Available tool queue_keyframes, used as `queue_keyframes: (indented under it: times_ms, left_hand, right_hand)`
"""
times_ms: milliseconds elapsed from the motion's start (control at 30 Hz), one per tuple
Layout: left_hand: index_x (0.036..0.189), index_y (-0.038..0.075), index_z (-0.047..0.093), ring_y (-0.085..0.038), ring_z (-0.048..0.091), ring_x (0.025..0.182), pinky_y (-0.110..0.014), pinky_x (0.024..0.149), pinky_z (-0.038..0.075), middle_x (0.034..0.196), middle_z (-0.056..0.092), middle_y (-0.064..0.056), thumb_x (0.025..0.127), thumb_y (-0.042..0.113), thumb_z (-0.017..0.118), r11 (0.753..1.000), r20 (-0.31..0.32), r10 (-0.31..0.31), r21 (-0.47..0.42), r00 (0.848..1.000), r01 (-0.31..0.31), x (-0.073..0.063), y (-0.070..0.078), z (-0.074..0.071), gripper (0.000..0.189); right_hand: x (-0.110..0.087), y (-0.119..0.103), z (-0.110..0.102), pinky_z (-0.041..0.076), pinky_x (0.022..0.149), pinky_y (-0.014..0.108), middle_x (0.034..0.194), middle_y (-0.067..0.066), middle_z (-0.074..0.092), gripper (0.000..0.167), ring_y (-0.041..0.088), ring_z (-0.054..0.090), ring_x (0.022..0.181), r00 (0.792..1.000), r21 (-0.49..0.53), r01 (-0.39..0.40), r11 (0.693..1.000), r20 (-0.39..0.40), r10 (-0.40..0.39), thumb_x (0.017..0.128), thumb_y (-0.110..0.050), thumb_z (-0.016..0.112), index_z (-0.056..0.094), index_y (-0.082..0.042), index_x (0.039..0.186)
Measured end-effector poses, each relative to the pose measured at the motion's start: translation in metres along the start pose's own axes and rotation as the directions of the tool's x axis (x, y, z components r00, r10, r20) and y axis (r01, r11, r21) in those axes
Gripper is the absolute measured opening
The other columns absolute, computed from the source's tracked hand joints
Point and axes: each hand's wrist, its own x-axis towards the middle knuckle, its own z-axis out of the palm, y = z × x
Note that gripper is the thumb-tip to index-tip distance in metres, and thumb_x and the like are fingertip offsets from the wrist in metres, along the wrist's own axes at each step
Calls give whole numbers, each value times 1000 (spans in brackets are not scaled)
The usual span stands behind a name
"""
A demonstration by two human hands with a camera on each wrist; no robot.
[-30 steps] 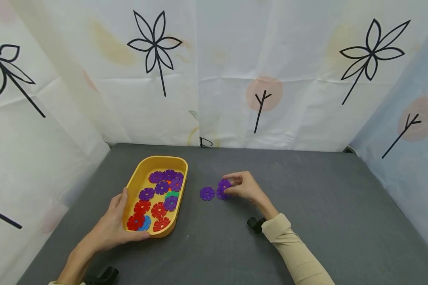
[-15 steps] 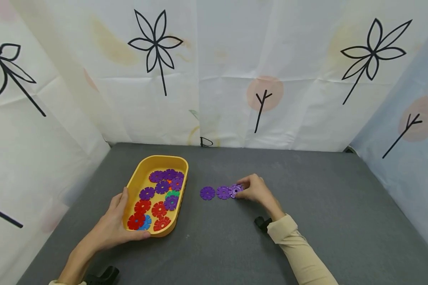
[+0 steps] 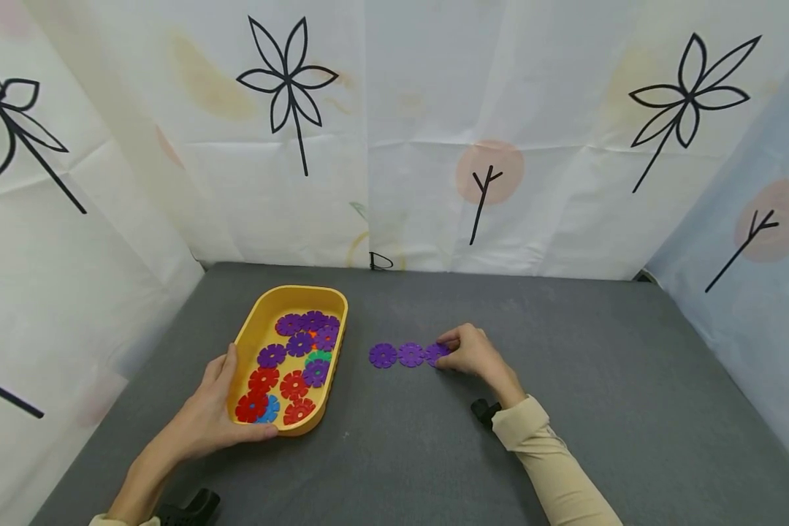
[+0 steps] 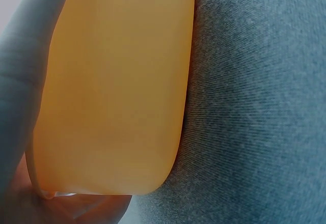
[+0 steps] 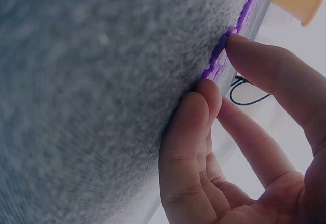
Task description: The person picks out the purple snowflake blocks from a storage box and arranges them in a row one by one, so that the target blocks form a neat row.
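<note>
My left hand (image 3: 200,413) grips the near left corner of a yellow plastic tray (image 3: 263,310), thumb along its near end, fingers at its left side. In the left wrist view the tray's outer wall (image 4: 117,91) fills the middle. My right hand (image 3: 476,354) pinches a purple flower-shaped interlocking disc (image 3: 434,353) at the right end of a short row, close against the table. The row's middle disc (image 3: 410,355) and left disc (image 3: 383,356) lie flat beside it. In the right wrist view, thumb and fingertips stand at opposite edges of the held purple disc (image 5: 219,53).
The tray holds several more purple discs (image 3: 299,343), red discs (image 3: 263,380), a blue disc (image 3: 269,410) and a green disc (image 3: 317,358). A grey cloth (image 3: 394,467) covers the table. White printed curtains (image 3: 421,88) stand behind and at both sides.
My right hand has moved right with a purple disc, from over the middle disc to the row's right end, and lowered it flat there. The left hand stays on the tray.
</note>
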Motion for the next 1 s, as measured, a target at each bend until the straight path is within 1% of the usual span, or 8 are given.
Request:
queue_keyframes:
  times_ms: [200, 367, 467, 567, 633, 833, 900, 1000]
  left_hand:
    - [162, -1, -10, -48, 44, 125, -62, 98, 54, 155, 16, -32, 69, 65, 85, 1000, -1, 1, -3, 1000, -1, 0, 0, 0, 148]
    - [161, -1, -11, -49, 44, 126, -63, 98, 53, 155, 15, -32, 69, 64, 85, 1000, 3, 0, -6, 1000, 0, 1, 0, 1, 148]
    - [161, 0, -11, -49, 44, 126, -63, 98, 53, 156, 15, -32, 69, 65, 85, 1000, 5, -3, -3, 1000, 3, 1, -1, 0, 149]
    - [161, -1, -10, -48, 44, 126, -62, 98, 54, 156, 16, -32, 69, 64, 85, 1000, 1, 3, -6, 1000, -3, 1, -1, 0, 148]
    - [162, -1, -10, -48, 45, 125, -62, 98, 54, 155, 16, -31, 69, 64, 85, 1000, 0, 6, -9, 1000, -6, 1, -1, 0, 148]
    - [162, -1, -9, -46, 46, 124, -62, 99, 53, 154, 18, -30, 69, 63, 86, 1000, -9, 16, -14, 1000, -16, 0, -1, 1, 147]
    - [162, -1, -9, -46, 46, 124, -62, 99, 53, 154, 18, -30, 69, 63, 86, 1000, -13, 21, -17, 1000, -21, 0, -1, 1, 147]
    - [162, 0, -9, -46, 46, 125, -63, 99, 52, 155, 18, -29, 69, 62, 86, 999, -15, 24, -22, 1000, -24, -1, -2, 1, 147]
  right_hand:
    - [0, -3, 1, 59, 94, 50, 122, 27, 71, 40, 41, 67, 117, 1000, -6, 21, 1000, 10, -21, 84, -9, 82, 73, 2, 121]
    - [0, -5, 2, 59, 94, 49, 120, 26, 72, 40, 40, 68, 117, 999, -15, 38, 999, -9, -38, 83, -9, 83, 73, 2, 120]
    - [-1, -11, 2, 61, 87, 46, 120, 25, 72, 42, 38, 69, 111, 998, -6, 53, 999, -30, -53, 83, -10, 83, 73, 1, 122]
    - [0, -22, 3, 62, 79, 43, 121, 26, 71, 42, 36, 71, 104, 993, 21, 109, 994, -49, -108, 85, -11, 82, 72, 0, 124]
    - [0, -32, 4, 62, 77, 43, 121, 27, 71, 40, 37, 71, 102, 986, 52, 162, 985, -50, -159, 86, -11, 80, 72, 0, 124]
    - [1, -70, 17, 60, 92, 47, 123, 22, 70, 36, 40, 69, 111, 954, 106, 301, 948, -32, -299, 89, -13, 79, 73, -3, 122]
    - [2, -84, 23, 60, 93, 45, 121, 19, 71, 34, 38, 69, 109, 936, 105, 352, 930, -21, -352, 90, -13, 78, 74, -3, 122]
    - [5, -104, 33, 60, 92, 41, 116, 16, 72, 33, 33, 69, 106, 902, 101, 429, 898, 3, -431, 90, -12, 78, 74, -3, 121]
